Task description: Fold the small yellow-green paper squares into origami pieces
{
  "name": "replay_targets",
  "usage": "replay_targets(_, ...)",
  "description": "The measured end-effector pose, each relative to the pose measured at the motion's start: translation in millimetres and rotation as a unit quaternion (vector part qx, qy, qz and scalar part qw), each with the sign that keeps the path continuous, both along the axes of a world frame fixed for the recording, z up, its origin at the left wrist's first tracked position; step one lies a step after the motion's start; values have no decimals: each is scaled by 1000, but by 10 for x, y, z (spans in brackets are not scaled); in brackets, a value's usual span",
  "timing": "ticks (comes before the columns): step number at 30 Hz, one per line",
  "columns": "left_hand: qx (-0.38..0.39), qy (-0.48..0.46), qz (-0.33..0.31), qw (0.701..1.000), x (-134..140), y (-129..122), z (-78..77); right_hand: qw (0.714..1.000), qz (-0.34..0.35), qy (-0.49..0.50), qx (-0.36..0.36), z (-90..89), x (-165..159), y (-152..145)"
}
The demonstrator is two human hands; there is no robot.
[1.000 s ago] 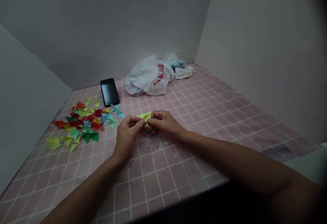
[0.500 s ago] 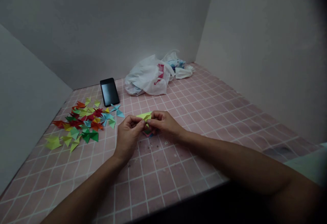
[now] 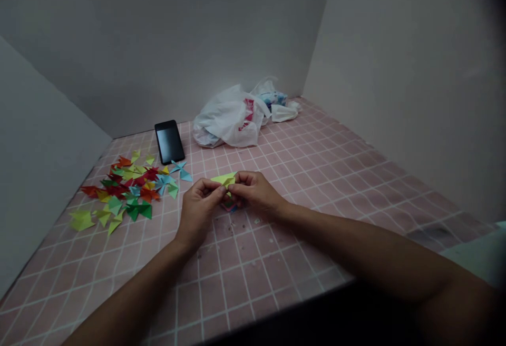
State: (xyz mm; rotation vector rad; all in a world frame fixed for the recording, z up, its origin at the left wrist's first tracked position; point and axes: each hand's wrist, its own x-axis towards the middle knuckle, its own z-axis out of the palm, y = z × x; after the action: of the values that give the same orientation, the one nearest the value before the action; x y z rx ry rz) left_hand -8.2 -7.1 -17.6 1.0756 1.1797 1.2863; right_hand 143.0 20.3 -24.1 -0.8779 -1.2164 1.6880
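A small piece of yellow origami paper (image 3: 225,178), partly folded, is held between both hands above the middle of the table. My left hand (image 3: 201,206) pinches its left side between thumb and fingers. On the other side, my right hand (image 3: 256,192) pinches it too, its thumb close to the left thumb. Just below the fingers, a small stack of coloured paper (image 3: 228,207) shows in part; the hands hide the rest. Left of my hands lies a spread of folded paper pieces (image 3: 136,180) in red, orange, yellow, green and blue.
A black phone (image 3: 169,142) lies behind the folded pieces. Against the back wall sit a crumpled white plastic bag (image 3: 229,117), a blue-and-white packet (image 3: 272,97) and a white tissue (image 3: 283,112). A pink checked cloth (image 3: 336,167) covers the table, with walls on three sides.
Almost nothing differs. The right hand and the yellow paper's right side have shifted very slightly; both hands keep their pinch.
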Motion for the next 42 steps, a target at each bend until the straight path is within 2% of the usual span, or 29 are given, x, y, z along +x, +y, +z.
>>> replay_targets(11, -29, -30, -17, 999, -27, 48, 25, 1000, 7, -17, 9, -11, 17, 8)
replay_targets(15, -27, 12, -10, 999, -84, 94, 80, 991, -62, -55, 103, 17, 66, 66)
replay_targets(17, -27, 42, -21, 999, -103, 110, 102, 980, -67, -101, 158, 28, 91, 101)
replay_targets(19, -26, 72, -36, 996, -112, 118, 114, 973, -47, -134, 181, 25, 107, 124)
replay_targets(23, -30, 92, -60, 994, -115, 118, 115, 980, -11, -125, 154, -8, 111, 129)
replay_targets(33, 20, 48, -46, 998, -137, 132, 63, 989, 7, -90, 116, -26, 92, 115)
replay_targets(42, 48, 75, -44, 995, -116, 126, 49, 988, 3, -99, 117, -57, 75, 112)
